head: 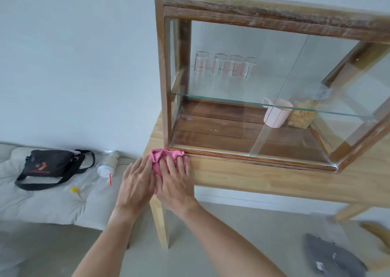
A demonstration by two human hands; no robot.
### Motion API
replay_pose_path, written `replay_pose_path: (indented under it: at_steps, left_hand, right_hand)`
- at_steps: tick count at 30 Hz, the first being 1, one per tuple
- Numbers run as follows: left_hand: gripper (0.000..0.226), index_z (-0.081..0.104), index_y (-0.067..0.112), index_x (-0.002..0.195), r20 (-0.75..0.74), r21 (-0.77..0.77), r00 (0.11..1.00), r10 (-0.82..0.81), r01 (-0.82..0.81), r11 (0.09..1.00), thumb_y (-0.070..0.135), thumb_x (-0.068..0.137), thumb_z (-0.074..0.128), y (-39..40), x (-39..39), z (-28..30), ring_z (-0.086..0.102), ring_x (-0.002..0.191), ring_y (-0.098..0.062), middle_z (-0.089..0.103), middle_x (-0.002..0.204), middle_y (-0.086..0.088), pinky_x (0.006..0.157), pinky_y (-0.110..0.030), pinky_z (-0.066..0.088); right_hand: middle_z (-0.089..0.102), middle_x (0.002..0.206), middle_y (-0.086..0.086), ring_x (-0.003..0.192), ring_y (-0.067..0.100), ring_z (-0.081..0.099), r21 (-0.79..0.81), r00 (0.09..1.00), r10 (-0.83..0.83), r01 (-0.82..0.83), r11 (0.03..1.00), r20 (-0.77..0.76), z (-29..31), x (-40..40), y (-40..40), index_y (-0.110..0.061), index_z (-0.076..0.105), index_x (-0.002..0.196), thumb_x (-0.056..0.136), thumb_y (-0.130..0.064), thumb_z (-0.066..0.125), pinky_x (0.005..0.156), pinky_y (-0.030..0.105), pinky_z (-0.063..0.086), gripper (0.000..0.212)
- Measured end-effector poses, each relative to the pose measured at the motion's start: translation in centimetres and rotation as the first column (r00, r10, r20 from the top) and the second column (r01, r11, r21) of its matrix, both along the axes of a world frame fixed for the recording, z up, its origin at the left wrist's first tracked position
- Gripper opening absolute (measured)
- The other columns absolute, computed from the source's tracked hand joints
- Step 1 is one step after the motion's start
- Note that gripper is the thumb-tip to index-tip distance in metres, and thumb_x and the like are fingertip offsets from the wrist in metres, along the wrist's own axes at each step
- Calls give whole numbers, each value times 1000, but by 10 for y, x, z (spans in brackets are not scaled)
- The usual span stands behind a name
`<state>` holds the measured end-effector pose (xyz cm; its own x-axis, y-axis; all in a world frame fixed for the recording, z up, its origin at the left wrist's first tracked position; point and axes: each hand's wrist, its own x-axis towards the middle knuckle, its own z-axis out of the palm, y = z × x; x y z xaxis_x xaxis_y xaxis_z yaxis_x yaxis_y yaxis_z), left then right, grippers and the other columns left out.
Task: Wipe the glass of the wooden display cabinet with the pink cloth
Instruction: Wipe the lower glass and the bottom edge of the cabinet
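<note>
Beneath left hand (136,184), right hand (176,184): pink cloth (163,155), at cabinet (263,17) corner.

The light wooden table (253,176) bears the display cabinet (263,16) and the pink cloth (159,157).

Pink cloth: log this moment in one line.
pink cloth on table at cabinet corner | right hand presses it | left hand touches it

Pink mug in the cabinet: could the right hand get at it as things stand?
Probably not. The pink mug sits behind the front glass panes, which look closed; the right hand lies flat on the pink cloth at the table corner, outside the cabinet. A pane likely needs sliding aside first.
</note>
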<state>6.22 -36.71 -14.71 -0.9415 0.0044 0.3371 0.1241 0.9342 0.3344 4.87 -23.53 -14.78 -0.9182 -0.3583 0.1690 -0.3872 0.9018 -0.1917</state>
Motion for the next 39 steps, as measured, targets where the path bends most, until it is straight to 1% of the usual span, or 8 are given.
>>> replay_pose_path:
  at_steps: [4,7,10,16,22,25,35,39]
  left_hand:
    - [58,40,-5,143,-19,53,993,114,-112,992,24,96,26,5,6,-8,43,138,-38,42,148,-28,112,-50,37]
    - [47,55,5,134,-99,149,994,53,-37,988,22,95,37,26,6,-13,56,123,-35,55,137,-16,103,-47,46]
    - [47,59,3,131,-105,27,994,-39,42,999,20,93,40,65,7,-15,57,124,-35,58,136,-14,100,-50,49]
    - [53,54,-3,135,-18,-115,990,-140,137,984,24,96,31,205,1,-7,54,129,-36,54,142,-20,108,-46,44]
    - [53,64,-3,122,83,-107,972,-220,228,968,27,87,38,373,1,3,65,111,-36,66,125,-20,87,-42,56]
    - [50,66,-1,119,66,-143,966,-249,256,956,28,87,41,436,1,4,66,107,-33,67,120,-17,84,-40,57]
    - [46,63,2,120,-20,-152,940,-342,335,930,29,89,44,562,1,0,63,103,-28,65,116,-11,85,-36,55]
    - [41,63,10,121,-43,-60,938,-343,341,938,32,90,47,581,-4,4,59,102,-26,61,116,-4,83,-36,52]
  right_hand:
    - [30,164,11,151,39,22,9,994,103,-103,995,-29,2,-3,2,-17,28,158,105,-40,28,126,54,5,58]
    - [34,161,9,149,37,26,30,986,158,-156,987,-62,2,-4,31,-18,28,159,102,-40,32,126,51,9,60]
    - [39,159,10,147,37,32,-29,989,128,-130,991,-73,-1,1,83,-15,38,156,99,-38,36,126,51,13,60]
    - [54,149,14,136,37,50,-40,986,46,-53,998,-158,-8,13,233,-9,56,145,101,-33,45,121,51,32,52]
    - [56,149,12,140,33,50,-60,974,-20,7,998,-226,-14,23,395,-8,59,143,102,-30,42,117,52,38,50]
    - [57,148,11,139,32,52,-61,970,-24,9,998,-243,-16,24,460,-7,60,141,101,-28,43,115,51,41,48]
    - [58,147,10,139,30,51,-81,946,-157,139,987,-282,-26,36,586,-8,61,140,102,-29,41,116,50,39,48]
    - [53,152,6,141,20,47,-248,933,-292,238,939,-210,-13,37,608,-13,59,142,99,-33,45,116,33,31,49]
